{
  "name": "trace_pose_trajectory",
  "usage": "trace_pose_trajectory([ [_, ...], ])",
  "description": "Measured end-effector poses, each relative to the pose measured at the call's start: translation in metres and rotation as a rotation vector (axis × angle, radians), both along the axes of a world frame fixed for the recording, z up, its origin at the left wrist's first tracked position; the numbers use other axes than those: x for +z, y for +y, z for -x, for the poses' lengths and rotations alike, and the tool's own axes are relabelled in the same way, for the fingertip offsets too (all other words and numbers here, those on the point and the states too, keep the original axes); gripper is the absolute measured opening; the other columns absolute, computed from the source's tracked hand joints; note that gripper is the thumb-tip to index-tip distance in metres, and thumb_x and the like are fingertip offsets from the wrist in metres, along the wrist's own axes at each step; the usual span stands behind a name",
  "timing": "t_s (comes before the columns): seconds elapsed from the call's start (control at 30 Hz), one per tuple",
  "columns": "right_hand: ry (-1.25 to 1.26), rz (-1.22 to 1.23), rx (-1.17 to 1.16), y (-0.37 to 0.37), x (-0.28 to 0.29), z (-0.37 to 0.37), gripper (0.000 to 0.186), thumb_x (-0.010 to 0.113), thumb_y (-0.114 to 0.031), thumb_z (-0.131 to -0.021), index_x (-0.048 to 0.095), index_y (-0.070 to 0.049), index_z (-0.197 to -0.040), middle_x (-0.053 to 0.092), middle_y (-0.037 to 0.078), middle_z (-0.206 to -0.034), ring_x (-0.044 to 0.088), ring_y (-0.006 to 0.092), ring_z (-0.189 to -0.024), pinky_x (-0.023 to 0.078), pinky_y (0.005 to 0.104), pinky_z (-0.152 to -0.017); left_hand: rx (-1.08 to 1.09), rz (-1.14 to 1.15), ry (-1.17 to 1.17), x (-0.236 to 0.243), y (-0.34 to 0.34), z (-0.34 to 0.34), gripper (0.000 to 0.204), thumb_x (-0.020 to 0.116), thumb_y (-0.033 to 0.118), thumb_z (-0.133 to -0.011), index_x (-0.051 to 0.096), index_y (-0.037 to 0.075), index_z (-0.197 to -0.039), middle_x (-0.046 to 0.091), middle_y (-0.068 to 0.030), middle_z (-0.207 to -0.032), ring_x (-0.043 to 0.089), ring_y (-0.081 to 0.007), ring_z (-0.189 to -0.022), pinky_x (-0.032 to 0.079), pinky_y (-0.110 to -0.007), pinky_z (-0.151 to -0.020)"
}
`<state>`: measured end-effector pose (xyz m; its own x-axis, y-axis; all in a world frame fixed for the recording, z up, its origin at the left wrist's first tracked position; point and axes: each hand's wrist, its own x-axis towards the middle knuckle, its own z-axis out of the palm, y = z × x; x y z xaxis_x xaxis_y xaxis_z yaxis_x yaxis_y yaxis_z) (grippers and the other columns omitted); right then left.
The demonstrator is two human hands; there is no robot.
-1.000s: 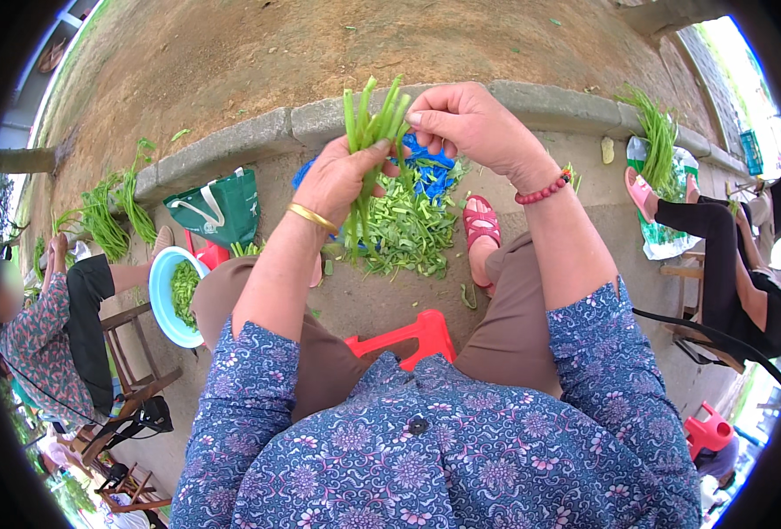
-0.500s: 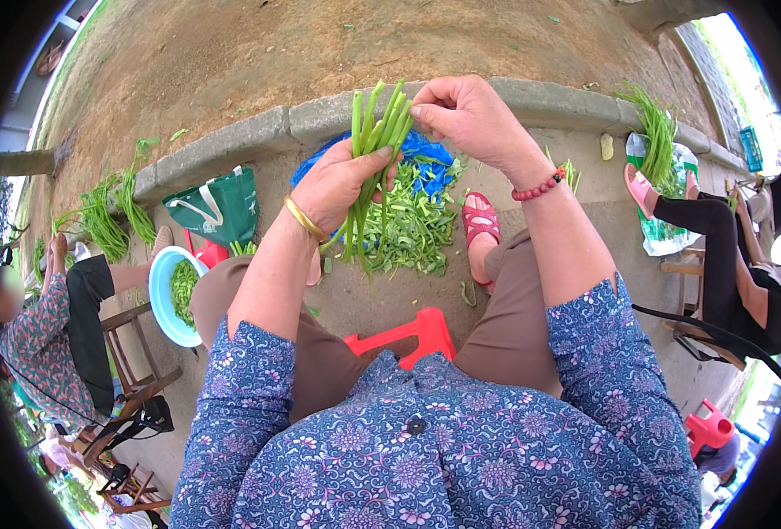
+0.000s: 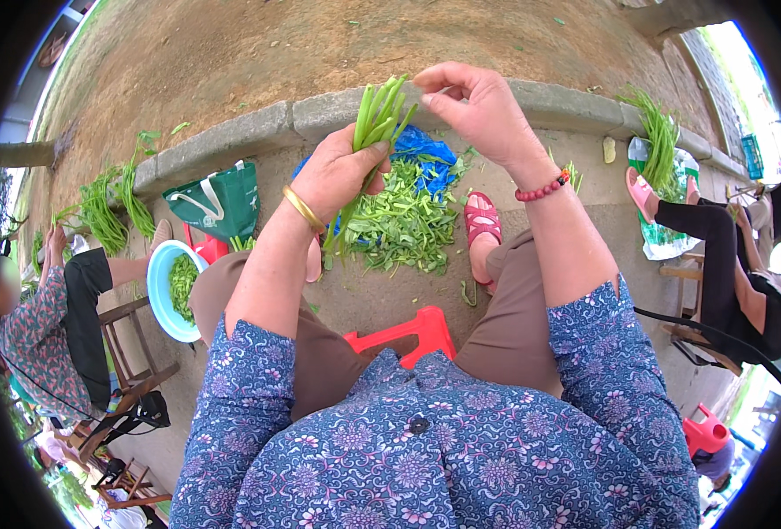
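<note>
My left hand (image 3: 342, 172), with a gold bangle at the wrist, is closed round a bundle of green vegetable stems (image 3: 378, 113). The cut ends point up and away, and thinner stems hang below the fist. One stem leans out to the right. My right hand (image 3: 477, 110), wearing a red bead bracelet, hovers just right of the stem tops. Its thumb and forefinger are apart, with nothing visible between them. Below the hands, a heap of torn green leaves and stems (image 3: 404, 229) lies on a blue plastic bag (image 3: 437, 152).
A light-blue basin (image 3: 155, 304) of cut greens stands left of my knee, by a green bag (image 3: 217, 210). A red stool (image 3: 426, 328) shows between my legs. Beyond runs a stone kerb (image 3: 249, 132). Seated people with more long greens (image 3: 659, 132) are at both sides.
My right hand has drawn slightly up and away from the stem tops, and its thumb and forefinger have parted. The stems have spread a little, one now leaning right.
</note>
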<state>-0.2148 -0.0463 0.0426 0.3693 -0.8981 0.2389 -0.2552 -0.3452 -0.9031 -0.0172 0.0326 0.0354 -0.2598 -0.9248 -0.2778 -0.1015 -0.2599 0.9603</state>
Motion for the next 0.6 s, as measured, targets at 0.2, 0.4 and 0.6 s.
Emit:
trace_pose_trajectory([
  [0.2, 0.146, -0.05, 0.102, 0.009, 0.002, -0.003, 0.01, 0.064, -0.008, -0.076, 0.068, -0.001, -0.082, 0.065, 0.007, -0.069, 0.059, 0.0106, -0.062, 0.048, 0.0268, -0.06, 0.039, 0.063, -0.172, 0.006, -0.001, -0.006, 0.014, 0.053, 0.017, -0.094, 0.057, 0.004, -0.095, 0.054, 0.0011, -0.073, 0.05, -0.008, -0.061, 0.042, -0.024, -0.057],
  [0.4, 0.262, -0.115, 0.21, 0.011, 0.004, -0.002, 0.007, 0.062, -0.006, -0.083, 0.064, 0.0, -0.081, 0.059, -0.002, -0.068, 0.052, 0.0039, -0.063, 0.043, 0.0218, -0.056, 0.049, 0.361, -0.501, -0.01, -0.006, -0.019, 0.022, 0.056, 0.018, -0.088, 0.058, 0.002, -0.102, 0.064, -0.0192, -0.086, 0.061, -0.0365, -0.079, 0.047, -0.041, -0.07],
  [0.6, 0.349, 0.088, 0.178, 0.011, 0.0, -0.006, 0.01, 0.059, -0.009, -0.086, 0.061, 0.0, -0.08, 0.056, -0.002, -0.065, 0.049, 0.0052, -0.06, 0.041, 0.0231, -0.054, 0.066, 0.41, -0.522, -0.005, -0.004, -0.013, 0.02, 0.057, 0.019, -0.088, 0.058, 0.002, -0.1, 0.063, -0.0228, -0.086, 0.06, -0.0414, -0.083, 0.046, -0.044, -0.071],
])
